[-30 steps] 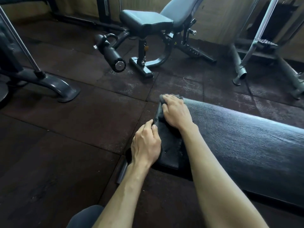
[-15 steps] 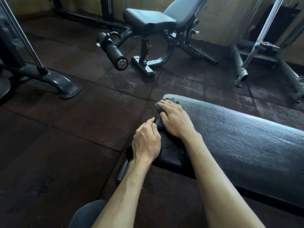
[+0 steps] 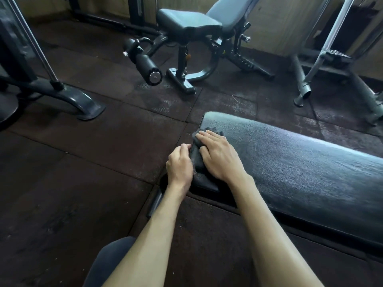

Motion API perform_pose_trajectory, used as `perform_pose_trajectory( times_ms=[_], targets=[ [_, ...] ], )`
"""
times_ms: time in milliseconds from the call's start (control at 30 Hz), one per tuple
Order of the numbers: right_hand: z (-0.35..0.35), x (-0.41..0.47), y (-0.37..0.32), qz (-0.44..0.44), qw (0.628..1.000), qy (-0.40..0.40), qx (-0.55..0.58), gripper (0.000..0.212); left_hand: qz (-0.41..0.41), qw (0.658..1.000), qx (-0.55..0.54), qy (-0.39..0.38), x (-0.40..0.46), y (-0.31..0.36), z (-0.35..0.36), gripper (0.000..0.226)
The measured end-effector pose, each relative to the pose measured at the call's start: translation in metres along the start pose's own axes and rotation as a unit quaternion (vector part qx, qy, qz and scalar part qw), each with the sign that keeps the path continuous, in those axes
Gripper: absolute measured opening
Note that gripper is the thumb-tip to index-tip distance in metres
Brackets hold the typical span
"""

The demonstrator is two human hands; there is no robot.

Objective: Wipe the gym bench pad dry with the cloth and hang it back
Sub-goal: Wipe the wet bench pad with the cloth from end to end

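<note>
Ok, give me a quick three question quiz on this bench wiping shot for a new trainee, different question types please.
1. True or false: the right hand presses the cloth onto the bench pad.
2. Which end of the pad is being wiped? A) the end nearest the adjustable bench B) the far right end
3. Fill in: the left hand rests at the pad's ____.

Key: 1 true; 2 A; 3 edge.

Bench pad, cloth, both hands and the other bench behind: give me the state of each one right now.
Bench pad: flat, sheen over its surface.
Cloth: bunched at the pad's end, under the right hand.
Right hand: fingers flat, pressing the cloth.
Left hand: curled at the pad's end edge.
Adjustable bench: backrest raised, unoccupied.
</note>
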State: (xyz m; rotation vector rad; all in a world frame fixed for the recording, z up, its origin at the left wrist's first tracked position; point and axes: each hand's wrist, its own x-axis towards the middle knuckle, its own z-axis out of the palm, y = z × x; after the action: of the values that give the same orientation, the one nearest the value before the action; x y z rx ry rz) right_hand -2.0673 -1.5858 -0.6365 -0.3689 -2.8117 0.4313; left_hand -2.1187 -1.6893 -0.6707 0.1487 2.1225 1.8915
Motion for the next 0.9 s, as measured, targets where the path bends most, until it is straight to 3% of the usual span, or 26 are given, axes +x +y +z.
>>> perform_pose_trajectory(
  times_ms=[100, 200, 333, 500, 633, 767, 900],
  targets=[
    [-0.008, -0.04, 0.0, -0.001, 1.0, -0.014, 0.018, 0.051, -0.042, 0.993, -0.113, -0.009, 0.004, -0.025, -0.002, 0.056],
    [-0.011, -0.044, 0.005, 0.012, 1.0, -0.021, 0.01, 0.055, -0.068, 0.986, -0.149, -0.026, 0.001, -0.027, -0.006, 0.068],
    [0.002, -0.009, -0.007, 0.014, 0.999, -0.001, -0.049, 0.039, -0.077, 0.982, -0.17, -0.03, -0.011, -0.014, -0.015, 0.08],
    [0.006, -0.033, -0.018, -0.023, 0.999, 0.028, -0.031, 0.039, -0.107, 0.969, -0.215, -0.056, -0.018, -0.011, -0.021, 0.081],
    [-0.005, -0.069, -0.009, -0.031, 0.999, 0.006, -0.028, 0.048, -0.109, 0.962, -0.239, -0.08, -0.018, -0.011, -0.022, 0.086],
    [0.001, -0.044, -0.012, 0.018, 0.998, 0.013, -0.06, 0.045, -0.11, 0.961, -0.243, -0.067, -0.022, -0.015, -0.023, 0.089],
    [0.014, -0.051, -0.033, -0.022, 0.997, 0.039, -0.066, 0.045, -0.09, 0.962, -0.236, -0.101, -0.023, -0.019, -0.026, 0.084]
  ],
)
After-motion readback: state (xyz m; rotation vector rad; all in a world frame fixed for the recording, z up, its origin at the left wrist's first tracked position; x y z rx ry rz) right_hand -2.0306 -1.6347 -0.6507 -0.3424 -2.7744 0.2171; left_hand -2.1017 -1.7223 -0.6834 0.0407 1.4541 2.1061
